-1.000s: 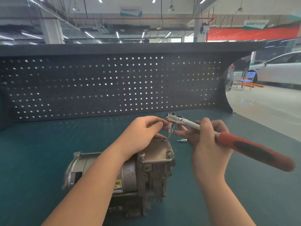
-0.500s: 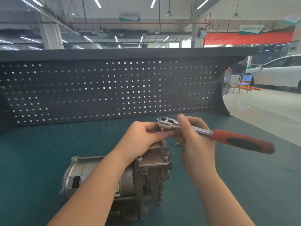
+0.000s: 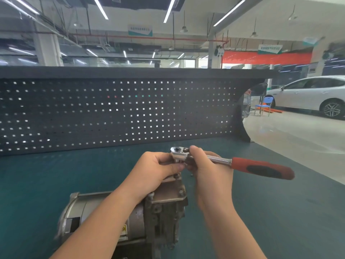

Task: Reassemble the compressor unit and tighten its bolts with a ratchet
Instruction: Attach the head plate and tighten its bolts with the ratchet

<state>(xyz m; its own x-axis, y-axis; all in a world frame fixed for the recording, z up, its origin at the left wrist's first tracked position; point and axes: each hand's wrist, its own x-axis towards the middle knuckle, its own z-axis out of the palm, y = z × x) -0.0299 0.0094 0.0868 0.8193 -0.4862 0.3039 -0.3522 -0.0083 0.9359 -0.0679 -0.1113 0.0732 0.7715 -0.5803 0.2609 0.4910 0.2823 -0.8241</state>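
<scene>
Compressor unit lies on its side on the green bench mat, motor end toward my left, the bolted cover plate up top at the right end. A bolt head shows near the plate's right edge; another sits at the far edge, just under my hands.

Step in hand, as I judge it: getting the bit under the ratchet head seated on the far bolt before any swing. To do it well I'd keep the head square over the bolt, drive axis straight down, and feel it drop home before loading the handle. If it goes on tilted it will likely slip and round the bolt. First turns light, from the neck; move out to the red grip only for final torque. The unit isn't clamped, so it could roll under a hard pull.

Grip:
- left hand: fingers curled in, fingertips pinched at the underside of the ratchet head, around the drive stub. Whether a bit is between them I can't tell, it's hidden
- right hand: wrapped round the chrome shank just behind the head, thumb up against the head. Red handle sticks out free to the right

Small dark speck on the mat beside the right hand, too small to name
</scene>
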